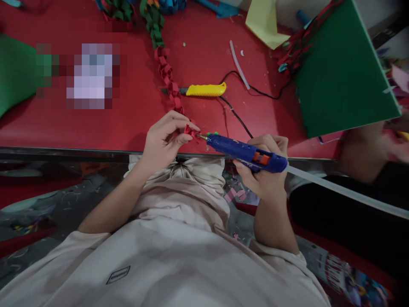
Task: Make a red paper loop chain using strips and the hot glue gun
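Red table (137, 85): across the top half of the frame.
Green board (338, 76): upper right, tilted.
Paper chain (166, 72): green up high, then red; it runs from top middle down to the left hand, over the blade of the yellow cutter (206, 90).
Glue gun (233, 149): right of middle; long side goes left to right, dipping a bit at the right; tip points left, at the red paper.
Left hand (166, 136): middle, fingers pinching the chain's red end.
Right hand (266, 170): right of middle, fingers wrapped around the glue gun.
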